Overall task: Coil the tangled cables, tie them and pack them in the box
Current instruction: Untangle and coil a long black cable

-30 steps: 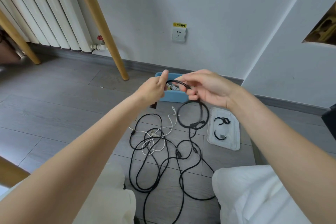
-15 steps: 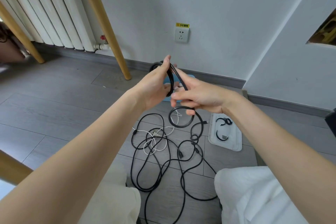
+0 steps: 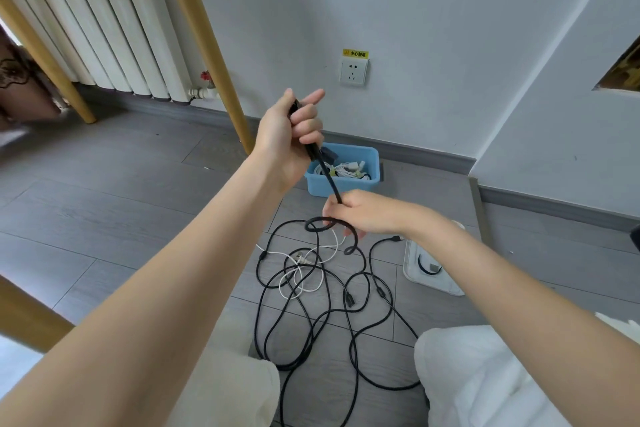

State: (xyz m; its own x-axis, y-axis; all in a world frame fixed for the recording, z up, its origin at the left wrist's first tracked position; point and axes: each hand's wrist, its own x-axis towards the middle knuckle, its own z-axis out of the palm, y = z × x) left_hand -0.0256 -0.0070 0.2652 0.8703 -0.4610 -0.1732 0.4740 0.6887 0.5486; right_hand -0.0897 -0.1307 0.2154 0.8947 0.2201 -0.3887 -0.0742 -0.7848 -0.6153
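Note:
My left hand is raised and closed around a bundle of black cable, which runs taut down to my right hand. That hand grips the cable lower, with a loose loop curling out beneath it. On the floor below lies a tangle of black cables mixed with a thin white cable. Behind the hands, by the wall, stands the blue box, holding coiled white cables and a dark item.
A clear lid with black ties on it lies on the floor at the right. Wooden table legs and a radiator stand at the left. A wall socket is above the box. My white-clad knees frame the cables.
My left hand rose with the coil, and my right hand dropped, stretching the black cable between them. The blue box, hidden behind the hands before, is now in view.

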